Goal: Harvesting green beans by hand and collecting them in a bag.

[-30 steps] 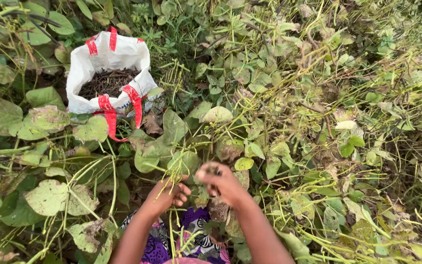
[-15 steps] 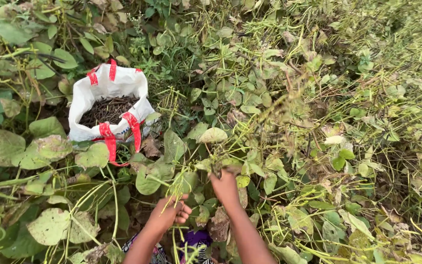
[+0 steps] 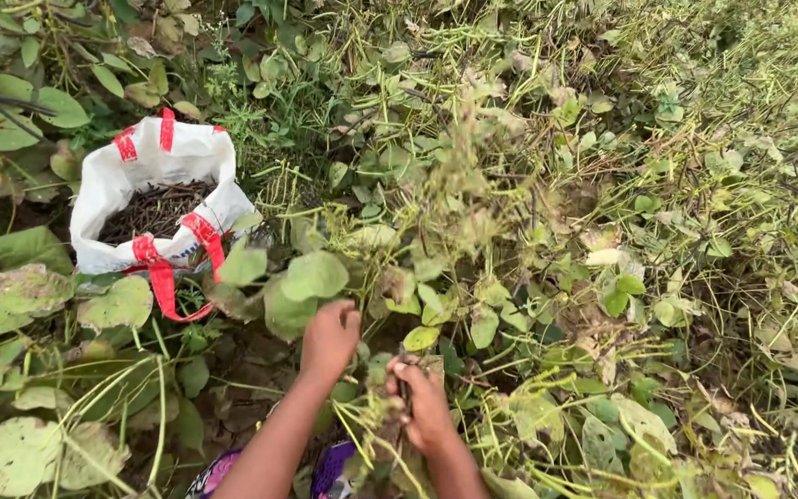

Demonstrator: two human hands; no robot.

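Observation:
My left hand point(image 3: 330, 337) reaches forward into the bean plants with its fingers curled against a large green leaf point(image 3: 314, 275). What it grips, if anything, is hidden by the hand itself. My right hand point(image 3: 425, 407) sits lower and to the right, pinched on a thin dark pod point(image 3: 405, 381) that stands up among the stems. A white sack point(image 3: 154, 189) with red handles stands open at the upper left, about a forearm's length from my left hand. It holds a heap of dark dried pods point(image 3: 154, 211).
Dense tangled bean vines point(image 3: 547, 231) with green and yellowing leaves cover the ground on all sides. Long thin green pods point(image 3: 565, 379) hang among them at the lower right. Patterned purple cloth point(image 3: 330, 471) shows at the bottom edge between my arms.
My left hand has pushed forward into the leaves. My right hand has drawn back toward me and now pinches a dark pod. The view has shifted a little over the plants.

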